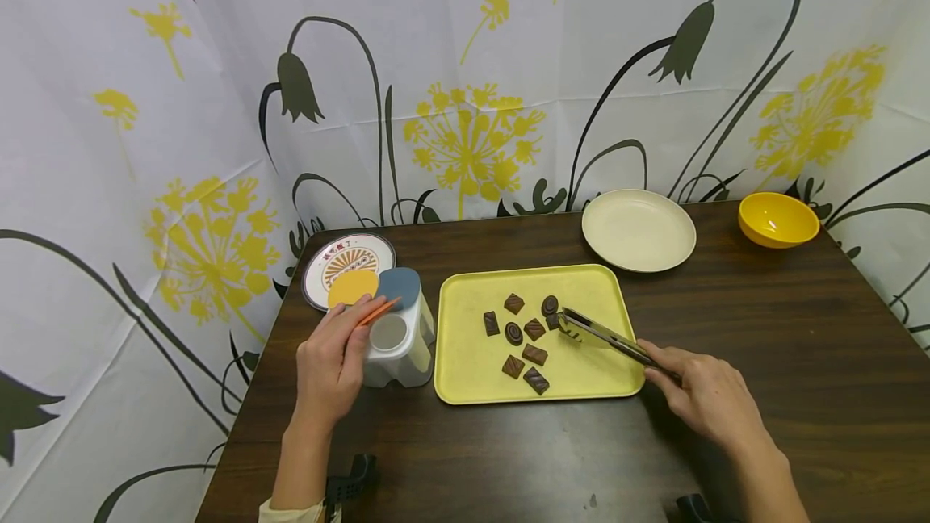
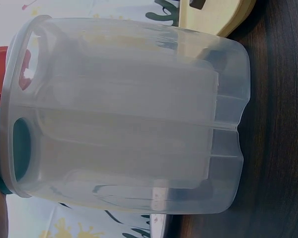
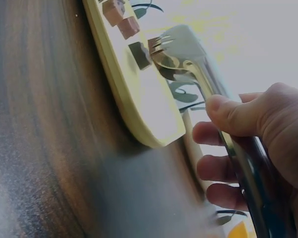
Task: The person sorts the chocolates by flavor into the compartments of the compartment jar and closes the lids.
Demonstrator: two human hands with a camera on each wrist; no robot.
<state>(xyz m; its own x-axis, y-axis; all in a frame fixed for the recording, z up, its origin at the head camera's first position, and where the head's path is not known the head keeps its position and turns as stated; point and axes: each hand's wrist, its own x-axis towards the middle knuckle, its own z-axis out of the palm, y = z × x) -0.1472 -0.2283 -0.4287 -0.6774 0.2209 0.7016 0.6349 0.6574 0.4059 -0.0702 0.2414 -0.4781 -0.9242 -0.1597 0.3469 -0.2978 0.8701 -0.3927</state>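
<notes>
My left hand point(image 1: 330, 366) pinches a thin orange lid point(image 1: 379, 311), tilted up above the round opening of a translucent storage container point(image 2: 129, 119). The container stands upright and also has a yellow lid point(image 1: 353, 286) and a blue lid point(image 1: 400, 287). My right hand point(image 1: 712, 394) grips metal tongs point(image 1: 610, 337) by their handles. The tips of the tongs are at a small dark chocolate point(image 1: 554, 321) on a yellow tray point(image 1: 465, 382); whether they clasp it I cannot tell. Several other chocolates point(image 1: 534, 354) lie on the tray.
Behind the container lies a patterned plate point(image 1: 312, 285). A cream plate point(image 1: 639, 231) is behind the tray, and a yellow bowl point(image 1: 777, 220) stands at the back right. A flowered cloth point(image 1: 465, 39) hangs along the back of the dark wooden table point(image 1: 785, 329).
</notes>
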